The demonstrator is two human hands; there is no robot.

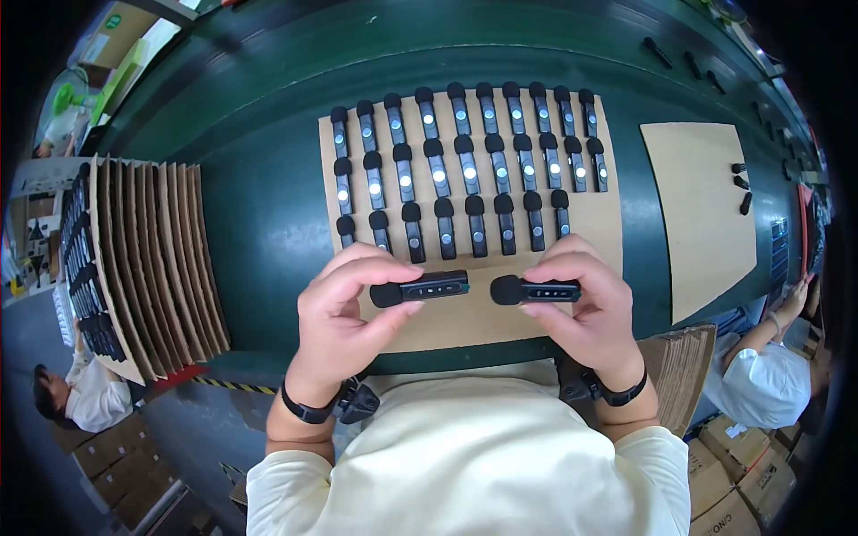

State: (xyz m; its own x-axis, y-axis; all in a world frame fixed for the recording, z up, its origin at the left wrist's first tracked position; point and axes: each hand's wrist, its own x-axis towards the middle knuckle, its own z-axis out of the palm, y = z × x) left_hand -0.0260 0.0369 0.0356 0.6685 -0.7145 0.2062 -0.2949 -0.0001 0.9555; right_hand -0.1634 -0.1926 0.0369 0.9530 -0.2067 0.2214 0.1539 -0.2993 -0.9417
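My left hand (pixel 344 299) pinches a small black clip-on microphone (pixel 435 286) by its foam-tipped end between thumb and forefinger. My right hand (pixel 590 295) grips a second microphone (pixel 552 292) by its body, the round foam tip facing left. Both lie level, side by side and apart, over the near part of a brown cardboard sheet (pixel 438 332). Beyond my hands, similar microphones (pixel 467 168) rest on that sheet in three rows, foam ends pointing away from me. The nearest row stops short of the sheet's right side.
At left, upright cardboard sheets (pixel 156 268) stand close together, with microphones against the outermost. To the right, another cardboard sheet (pixel 702 214) bears a few small black pieces (pixel 742 182). The green bench (pixel 268 214) runs beneath. People (pixel 760 380) work on both sides; cartons (pixel 728 447) sit lower right.
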